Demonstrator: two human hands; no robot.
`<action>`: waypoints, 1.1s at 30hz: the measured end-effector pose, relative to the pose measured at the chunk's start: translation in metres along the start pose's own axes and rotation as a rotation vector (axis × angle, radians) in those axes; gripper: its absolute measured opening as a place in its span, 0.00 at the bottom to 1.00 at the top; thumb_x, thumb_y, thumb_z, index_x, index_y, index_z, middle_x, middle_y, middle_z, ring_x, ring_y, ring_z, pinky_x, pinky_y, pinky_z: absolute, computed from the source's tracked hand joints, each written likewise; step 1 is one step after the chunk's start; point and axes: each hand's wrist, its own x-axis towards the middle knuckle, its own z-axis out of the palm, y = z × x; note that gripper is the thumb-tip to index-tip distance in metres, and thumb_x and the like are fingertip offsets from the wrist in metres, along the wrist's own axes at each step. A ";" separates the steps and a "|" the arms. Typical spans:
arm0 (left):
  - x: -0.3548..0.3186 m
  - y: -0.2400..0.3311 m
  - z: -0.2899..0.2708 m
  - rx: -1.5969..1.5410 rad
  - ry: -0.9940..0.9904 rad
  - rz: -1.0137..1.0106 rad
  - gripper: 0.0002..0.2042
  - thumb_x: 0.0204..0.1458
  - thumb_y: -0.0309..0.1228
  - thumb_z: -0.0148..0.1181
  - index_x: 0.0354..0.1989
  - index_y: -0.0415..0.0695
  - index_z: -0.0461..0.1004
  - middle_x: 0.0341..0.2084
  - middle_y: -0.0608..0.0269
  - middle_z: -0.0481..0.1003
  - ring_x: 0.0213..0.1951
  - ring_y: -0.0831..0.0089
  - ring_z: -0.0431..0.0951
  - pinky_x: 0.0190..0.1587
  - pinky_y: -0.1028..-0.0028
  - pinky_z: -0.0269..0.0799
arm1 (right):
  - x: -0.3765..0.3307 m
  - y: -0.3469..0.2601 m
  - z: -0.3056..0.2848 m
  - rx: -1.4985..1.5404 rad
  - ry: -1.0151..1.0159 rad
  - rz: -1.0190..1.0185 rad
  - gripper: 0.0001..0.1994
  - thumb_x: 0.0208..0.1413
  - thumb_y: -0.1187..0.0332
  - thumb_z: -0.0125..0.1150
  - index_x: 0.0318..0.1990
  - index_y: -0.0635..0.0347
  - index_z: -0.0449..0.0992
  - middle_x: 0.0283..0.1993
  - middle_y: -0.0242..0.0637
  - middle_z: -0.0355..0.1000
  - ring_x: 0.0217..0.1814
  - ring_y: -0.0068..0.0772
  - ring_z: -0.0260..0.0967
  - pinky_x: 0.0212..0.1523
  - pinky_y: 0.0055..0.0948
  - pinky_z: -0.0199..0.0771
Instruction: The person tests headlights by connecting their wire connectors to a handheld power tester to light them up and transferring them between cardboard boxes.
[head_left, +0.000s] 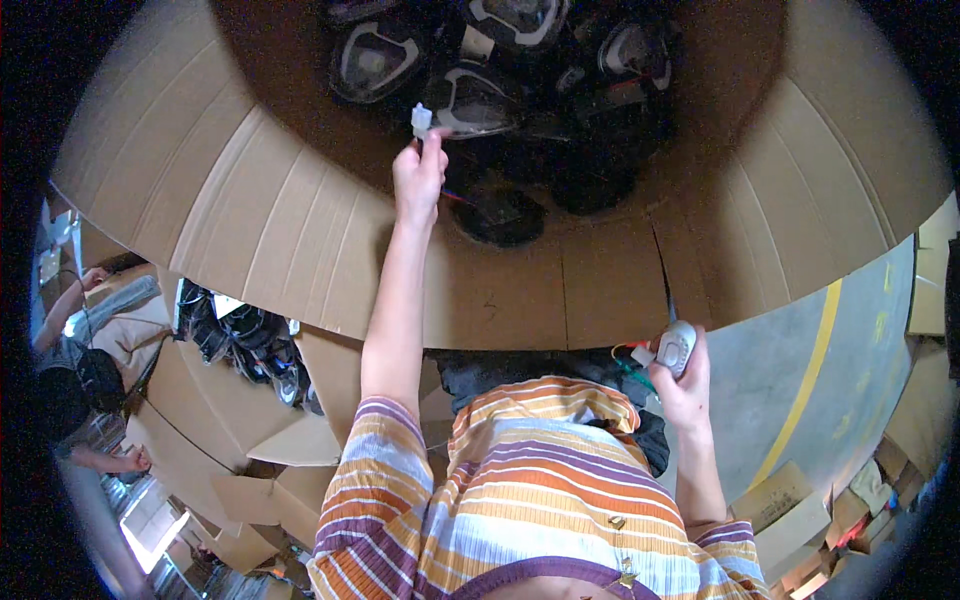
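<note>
My left hand reaches over the near wall of a large cardboard box. Pinched at its fingertips is a small translucent white plastic connector. Below and beyond it, inside the box, lie several dark rounded parts with grey frames, some with thin coloured wires. At the right, outside the box's near edge, my right hand is closed around a grey rounded plastic piece with a ridged face. A small white plug and red, yellow and green wires show beside that piece.
At the left, another cardboard box holds a heap of black parts. A person is beside it. To the right, a yellow line crosses the grey floor, with open cartons at the lower right.
</note>
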 end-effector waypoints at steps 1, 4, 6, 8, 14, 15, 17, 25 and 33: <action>0.020 -0.006 0.002 0.086 0.060 0.002 0.14 0.45 0.36 0.41 0.27 0.36 0.67 0.09 0.70 0.60 0.12 0.80 0.59 0.14 0.81 0.52 | 0.001 0.000 0.000 -0.043 0.008 -0.019 0.13 0.31 0.77 0.45 0.30 0.62 0.56 0.24 0.31 0.56 0.25 0.20 0.52 0.26 0.18 0.56; 0.070 -0.025 0.000 0.603 0.267 0.211 0.18 0.43 0.39 0.41 0.25 0.32 0.67 0.16 0.49 0.68 0.22 0.57 0.68 0.24 0.69 0.61 | 0.002 0.010 -0.002 -0.147 0.026 -0.015 0.13 0.32 0.77 0.45 0.31 0.63 0.56 0.24 0.32 0.56 0.25 0.21 0.53 0.26 0.19 0.56; 0.105 -0.048 -0.018 0.745 0.271 0.152 0.20 0.42 0.41 0.41 0.25 0.31 0.66 0.20 0.43 0.66 0.27 0.52 0.66 0.30 0.67 0.61 | 0.002 0.005 0.003 -0.099 -0.016 0.031 0.13 0.32 0.76 0.45 0.31 0.63 0.56 0.24 0.33 0.57 0.25 0.22 0.54 0.26 0.19 0.57; 0.132 -0.059 -0.035 0.953 0.196 0.072 0.23 0.41 0.45 0.40 0.25 0.31 0.66 0.25 0.41 0.66 0.32 0.48 0.65 0.35 0.64 0.60 | 0.001 0.005 0.005 -0.045 -0.072 0.109 0.14 0.32 0.76 0.46 0.32 0.64 0.56 0.24 0.34 0.58 0.25 0.23 0.55 0.27 0.20 0.58; 0.098 -0.034 0.007 1.117 -0.304 0.089 0.19 0.42 0.45 0.39 0.31 0.41 0.67 0.29 0.47 0.67 0.35 0.57 0.66 0.37 0.66 0.61 | 0.004 0.015 0.004 -0.165 -0.053 0.049 0.16 0.33 0.74 0.47 0.34 0.68 0.55 0.27 0.42 0.61 0.28 0.32 0.60 0.30 0.25 0.60; 0.071 -0.025 0.019 1.094 -0.314 0.070 0.19 0.42 0.45 0.40 0.30 0.41 0.68 0.27 0.46 0.67 0.34 0.57 0.67 0.37 0.66 0.61 | 0.004 0.015 0.004 -0.234 -0.068 0.032 0.17 0.33 0.73 0.47 0.35 0.68 0.55 0.27 0.44 0.61 0.28 0.35 0.61 0.31 0.27 0.60; 0.050 -0.033 0.020 1.013 -0.169 0.450 0.18 0.41 0.43 0.42 0.29 0.40 0.68 0.25 0.46 0.67 0.31 0.57 0.68 0.35 0.66 0.61 | 0.006 0.006 0.011 -0.277 -0.102 0.028 0.17 0.33 0.73 0.46 0.35 0.69 0.54 0.27 0.46 0.62 0.29 0.38 0.61 0.31 0.28 0.60; 0.169 -0.046 0.020 0.926 0.135 0.444 0.13 0.41 0.36 0.41 0.25 0.38 0.67 0.24 0.46 0.67 0.30 0.54 0.67 0.32 0.64 0.61 | 0.006 0.000 0.013 -0.409 -0.146 0.009 0.18 0.32 0.71 0.46 0.35 0.69 0.54 0.27 0.50 0.62 0.30 0.44 0.61 0.31 0.32 0.60; 0.230 -0.076 0.007 1.340 -0.424 0.820 0.13 0.38 0.36 0.43 0.26 0.39 0.68 0.25 0.50 0.67 0.30 0.55 0.67 0.33 0.64 0.62 | 0.002 -0.008 0.022 -0.363 -0.184 0.113 0.17 0.32 0.71 0.47 0.33 0.70 0.57 0.26 0.50 0.63 0.31 0.43 0.63 0.31 0.31 0.61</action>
